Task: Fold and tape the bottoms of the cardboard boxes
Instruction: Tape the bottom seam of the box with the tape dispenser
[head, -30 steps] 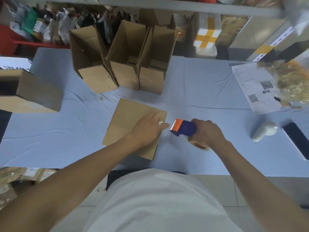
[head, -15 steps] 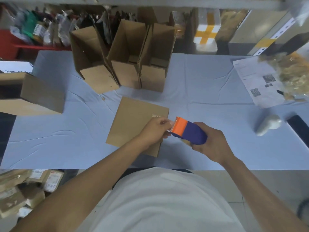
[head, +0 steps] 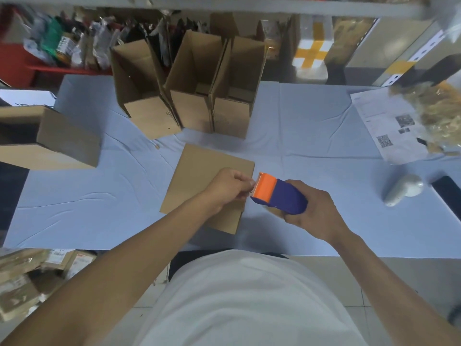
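A cardboard box (head: 199, 176) stands bottom-up on the blue-covered table (head: 311, 146), its brown top face toward me. My right hand (head: 316, 211) grips a blue tape dispenser (head: 282, 196) with an orange head, held just right of the box's near right corner. My left hand (head: 229, 188) hovers over that corner, fingertips pinched at the orange head where the tape end sits; the tape itself is too small to make out.
Three upright open boxes (head: 194, 91) stand in a row at the back. Another box (head: 50, 138) lies at the left edge. To the right are printed sheets (head: 384, 126), a white handheld scanner (head: 401, 191) and a dark phone (head: 449, 196).
My right hand lifted the dispenser off the table and tilted it toward the box. My left hand left the box top and pinched at the orange head.
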Tool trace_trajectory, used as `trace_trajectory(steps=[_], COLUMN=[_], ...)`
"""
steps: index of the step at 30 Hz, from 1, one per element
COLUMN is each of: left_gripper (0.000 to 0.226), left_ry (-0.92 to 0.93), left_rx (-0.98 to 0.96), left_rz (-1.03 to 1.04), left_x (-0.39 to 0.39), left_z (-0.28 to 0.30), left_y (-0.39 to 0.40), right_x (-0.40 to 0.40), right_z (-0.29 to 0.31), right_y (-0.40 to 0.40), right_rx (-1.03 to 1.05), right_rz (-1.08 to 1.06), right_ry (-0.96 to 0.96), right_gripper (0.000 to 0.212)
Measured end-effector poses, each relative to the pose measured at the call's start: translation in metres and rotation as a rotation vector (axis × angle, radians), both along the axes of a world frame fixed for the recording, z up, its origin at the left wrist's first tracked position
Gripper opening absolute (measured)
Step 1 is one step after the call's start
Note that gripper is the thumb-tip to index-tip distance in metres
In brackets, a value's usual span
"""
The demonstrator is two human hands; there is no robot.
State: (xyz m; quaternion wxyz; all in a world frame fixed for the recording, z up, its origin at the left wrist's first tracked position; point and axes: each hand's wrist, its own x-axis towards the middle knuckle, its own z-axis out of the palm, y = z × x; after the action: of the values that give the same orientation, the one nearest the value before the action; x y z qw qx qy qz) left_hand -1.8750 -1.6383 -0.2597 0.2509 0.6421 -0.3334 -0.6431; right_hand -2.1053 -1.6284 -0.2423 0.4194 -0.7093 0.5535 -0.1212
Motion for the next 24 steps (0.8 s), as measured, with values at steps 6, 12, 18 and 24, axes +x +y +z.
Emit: trace_trajectory(steps=[6, 12, 18, 24], left_gripper=[0.027, 0.024, 0.029, 0.016], left_ry=[-0.335, -0.327, -0.559, -1.021], left_rx=[-0.091, -0.066, -0.044, -0.181], left_rz=[-0.029, -0.039, -0.171, -0.421], left_x=[0.007, 0.057, 0.051, 0.053], left_z=[0.001, -0.006, -0.019, -0.006], left_y=[0.002, 0.004, 0.002, -0.002], right_x=[0.006, -0.022, -0.020, -0.016], right_z=[0.000, -0.007, -0.021, -0.027], right_y=[-0.005, 0.003, 0.001, -0.006], right_rx=[0.006, -0.006, 0.036, 0.046], right_rz=[0.153, 0.166, 0.186, 0.210], right_ry=[0.089, 0.209, 0.280, 0.378], right_gripper=[0.055, 0.047, 0.047, 0.045])
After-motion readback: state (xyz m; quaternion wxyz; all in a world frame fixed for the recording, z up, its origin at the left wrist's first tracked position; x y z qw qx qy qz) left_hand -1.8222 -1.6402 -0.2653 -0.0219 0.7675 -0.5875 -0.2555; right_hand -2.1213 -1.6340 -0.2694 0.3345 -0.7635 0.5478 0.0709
